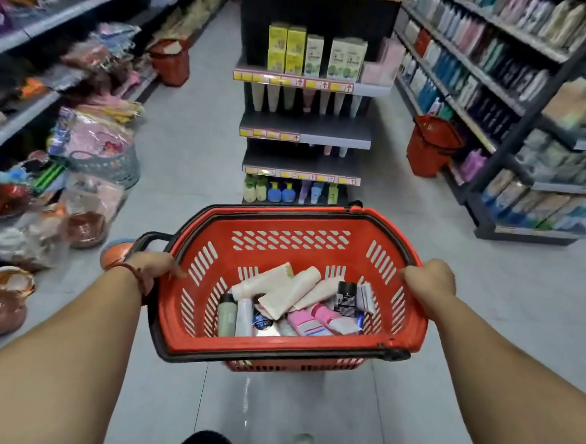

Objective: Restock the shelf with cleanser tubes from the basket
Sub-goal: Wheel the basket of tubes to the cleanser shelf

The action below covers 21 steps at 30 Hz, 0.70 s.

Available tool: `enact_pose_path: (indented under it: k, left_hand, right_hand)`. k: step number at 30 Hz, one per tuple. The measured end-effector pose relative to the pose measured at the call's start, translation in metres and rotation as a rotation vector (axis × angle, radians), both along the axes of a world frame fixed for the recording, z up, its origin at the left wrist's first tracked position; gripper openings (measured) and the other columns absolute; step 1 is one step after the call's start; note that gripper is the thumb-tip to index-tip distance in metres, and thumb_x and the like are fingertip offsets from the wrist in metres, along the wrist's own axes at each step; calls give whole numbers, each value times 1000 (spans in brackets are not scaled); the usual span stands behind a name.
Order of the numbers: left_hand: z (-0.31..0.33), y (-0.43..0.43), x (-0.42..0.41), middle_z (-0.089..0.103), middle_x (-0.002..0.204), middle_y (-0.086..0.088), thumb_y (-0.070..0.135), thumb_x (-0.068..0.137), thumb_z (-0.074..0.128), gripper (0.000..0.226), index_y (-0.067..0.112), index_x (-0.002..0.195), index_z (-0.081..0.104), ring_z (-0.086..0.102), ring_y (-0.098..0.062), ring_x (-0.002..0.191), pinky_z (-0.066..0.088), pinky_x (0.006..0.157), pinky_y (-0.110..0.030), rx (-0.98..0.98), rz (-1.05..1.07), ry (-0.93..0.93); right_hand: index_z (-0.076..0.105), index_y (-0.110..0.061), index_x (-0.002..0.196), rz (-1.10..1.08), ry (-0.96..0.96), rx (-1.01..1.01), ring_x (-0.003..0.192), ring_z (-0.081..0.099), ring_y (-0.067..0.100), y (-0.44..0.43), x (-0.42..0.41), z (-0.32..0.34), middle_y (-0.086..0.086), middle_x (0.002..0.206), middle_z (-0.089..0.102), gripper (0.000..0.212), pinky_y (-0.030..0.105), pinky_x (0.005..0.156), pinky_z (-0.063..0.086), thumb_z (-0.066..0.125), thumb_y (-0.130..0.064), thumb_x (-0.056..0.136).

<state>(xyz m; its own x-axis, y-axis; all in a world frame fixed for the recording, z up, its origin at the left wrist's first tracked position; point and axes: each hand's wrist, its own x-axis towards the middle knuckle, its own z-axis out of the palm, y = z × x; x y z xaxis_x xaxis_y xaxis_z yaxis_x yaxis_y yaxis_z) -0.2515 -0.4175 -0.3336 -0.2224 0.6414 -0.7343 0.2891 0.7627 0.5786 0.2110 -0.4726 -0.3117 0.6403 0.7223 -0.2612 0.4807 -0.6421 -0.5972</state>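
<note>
I hold a red plastic basket [319,220] with a black rim in front of me above the floor. My left hand [155,269] grips its left rim and my right hand [430,281] grips its right rim. Inside lie several cleanser tubes [289,292], cream and pink, mixed with small bottles and a black tube [345,298]. Straight ahead stands the dark end shelf [305,133]. Boxes fill its upper level, several tubes [306,100] hang upside down below them, and bottles line the bottom level.
Two more red baskets stand on the floor, one at the back left [169,61] and one at the right [430,146]. Long shelves of goods line both sides. Bagged goods and a grey basket [113,168] spill onto the floor at left. Grey tiled aisle floor runs ahead.
</note>
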Motion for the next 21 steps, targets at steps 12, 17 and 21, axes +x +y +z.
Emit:
enact_pose_path:
  k: [12, 17, 21]
  left_hand:
    - [-86, 337, 14, 73, 89, -25, -10, 80, 60, 26, -6, 104, 69, 68, -39, 77, 57, 78, -50, -112, 27, -43]
    - [-128, 441, 29, 71, 91, -22, -12, 67, 69, 44, -7, 111, 69, 66, -34, 65, 58, 65, -45, -76, 97, 59]
    - [-157, 499, 57, 67, 87, -23, -10, 69, 69, 45, -13, 114, 66, 65, -35, 66, 58, 74, -49, -61, 103, 114]
  right_hand:
    - [63, -6, 83, -75, -53, -62, 82, 64, 39, 308, 2, -63, 19, 91, 68, 18, 38, 76, 55, 67, -22, 76]
    - [59, -7, 87, -124, -5, -136, 83, 57, 36, 405, 14, -103, 19, 93, 61, 12, 32, 75, 45, 63, -17, 82]
    - [65, -1, 98, -114, 46, -185, 97, 65, 43, 476, 36, -146, 25, 105, 68, 28, 38, 82, 52, 61, -20, 78]
